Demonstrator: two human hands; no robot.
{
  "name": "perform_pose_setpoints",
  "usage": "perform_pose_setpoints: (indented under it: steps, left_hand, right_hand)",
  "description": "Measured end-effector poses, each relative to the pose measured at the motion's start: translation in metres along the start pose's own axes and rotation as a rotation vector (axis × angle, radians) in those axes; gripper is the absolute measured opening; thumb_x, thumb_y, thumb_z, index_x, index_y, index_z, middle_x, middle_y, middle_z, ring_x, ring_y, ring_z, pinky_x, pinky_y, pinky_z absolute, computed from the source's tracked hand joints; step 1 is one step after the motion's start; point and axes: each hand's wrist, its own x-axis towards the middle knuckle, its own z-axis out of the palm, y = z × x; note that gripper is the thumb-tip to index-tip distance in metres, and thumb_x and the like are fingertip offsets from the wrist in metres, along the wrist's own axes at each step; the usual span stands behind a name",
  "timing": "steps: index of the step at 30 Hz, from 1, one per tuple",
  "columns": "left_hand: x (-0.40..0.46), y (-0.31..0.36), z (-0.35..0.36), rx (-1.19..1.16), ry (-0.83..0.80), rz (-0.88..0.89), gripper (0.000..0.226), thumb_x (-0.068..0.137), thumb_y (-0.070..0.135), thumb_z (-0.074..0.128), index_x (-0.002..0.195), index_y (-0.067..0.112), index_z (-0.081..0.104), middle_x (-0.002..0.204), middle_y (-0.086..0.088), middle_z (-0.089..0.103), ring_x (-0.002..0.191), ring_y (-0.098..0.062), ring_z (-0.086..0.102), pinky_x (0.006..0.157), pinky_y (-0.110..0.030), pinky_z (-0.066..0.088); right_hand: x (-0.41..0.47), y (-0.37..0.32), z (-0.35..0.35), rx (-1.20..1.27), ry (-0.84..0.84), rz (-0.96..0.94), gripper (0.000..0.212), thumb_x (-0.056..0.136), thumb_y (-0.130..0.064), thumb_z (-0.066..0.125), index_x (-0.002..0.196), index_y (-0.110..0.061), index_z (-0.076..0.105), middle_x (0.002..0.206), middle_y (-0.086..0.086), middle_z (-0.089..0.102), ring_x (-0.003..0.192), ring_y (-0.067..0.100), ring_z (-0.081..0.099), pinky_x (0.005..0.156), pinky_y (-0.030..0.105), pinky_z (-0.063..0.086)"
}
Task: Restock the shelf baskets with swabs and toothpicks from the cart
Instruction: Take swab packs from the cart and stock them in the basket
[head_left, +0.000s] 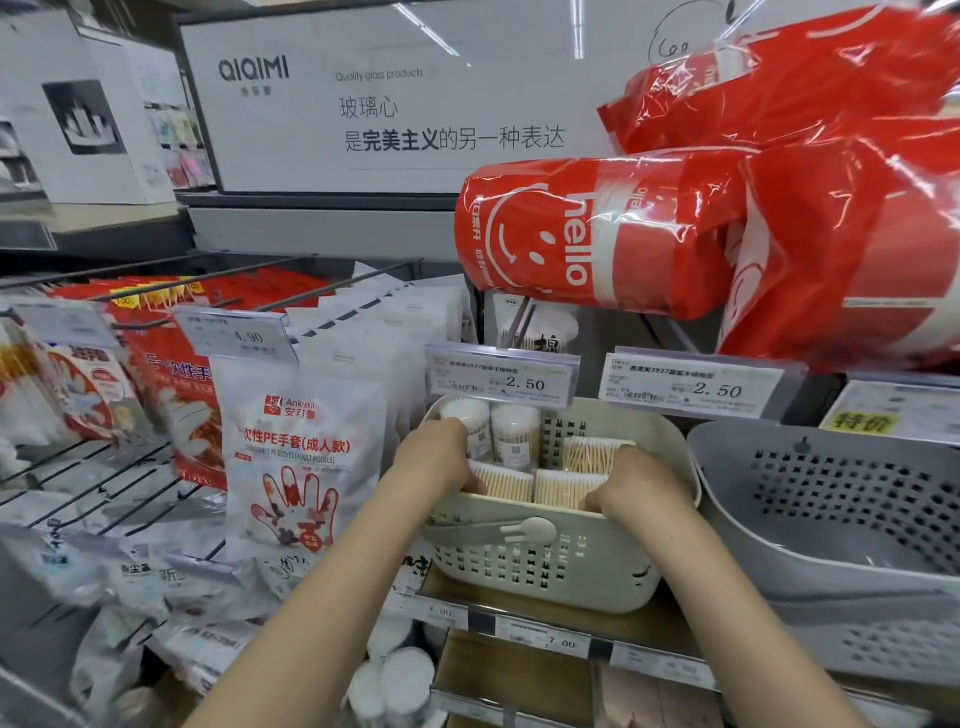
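So, quick rundown of how things sit:

Basket: the cream basket (550, 566) is parked on the shelf (644, 623), straight ahead of both arms, with a grey basket (831, 525) just beside it on the right.
Swab packs: flat packs of wooden-stick swabs (524, 483) are stood along the near wall, sticks running up and down; two round tubs (491, 421) are tucked in the back left corner.
Left hand (434, 454): reached into the left end, fingers curled down onto the left pack, looks pinched.
Right hand (641, 480): dropped in at the right end, fingers hidden behind the packs, so a grip can't be confirmed.
Key relation: the row of packs is bracketed between the two hands, neither clearly nearer.
Likely step: the row gets squared up, probably squeezed leftward to free room.
Cart: not seen.
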Motion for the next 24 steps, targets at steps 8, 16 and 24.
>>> perform_pose_setpoints:
  steps: [8, 16, 24]
  left_hand:
    - [0.002, 0.005, 0.001, 0.024, 0.048, 0.013, 0.035, 0.077, 0.022, 0.076, 0.108, 0.011, 0.062, 0.110, -0.006, 0.061, 0.099, -0.023, 0.058, 0.075, -0.031, 0.046]
    - [0.011, 0.011, -0.001, 0.132, -0.054, -0.058, 0.045, 0.075, 0.028, 0.079, 0.110, 0.010, 0.059, 0.109, -0.005, 0.061, 0.102, -0.024, 0.058, 0.075, -0.032, 0.047]
    - [-0.018, 0.001, -0.013, -0.033, 0.071, 0.190, 0.039, 0.088, 0.029, 0.063, 0.122, 0.013, 0.058, 0.119, -0.006, 0.062, 0.105, -0.021, 0.058, 0.082, -0.029, 0.048]
  right_hand:
    - [0.010, 0.000, -0.001, -0.008, -0.052, 0.008, 0.017, 0.083, -0.022, 0.066, 0.092, -0.013, 0.054, 0.087, 0.003, 0.054, 0.083, 0.023, 0.056, 0.065, 0.027, 0.044]
    - [0.008, -0.002, -0.003, -0.007, -0.067, -0.003, 0.022, 0.082, -0.027, 0.068, 0.092, -0.014, 0.052, 0.086, 0.002, 0.055, 0.080, 0.021, 0.054, 0.062, 0.025, 0.043]
    - [-0.007, 0.004, -0.002, 0.002, 0.301, -0.172, 0.027, 0.088, -0.027, 0.058, 0.105, -0.007, 0.060, 0.099, 0.010, 0.059, 0.088, 0.027, 0.058, 0.067, 0.031, 0.044]
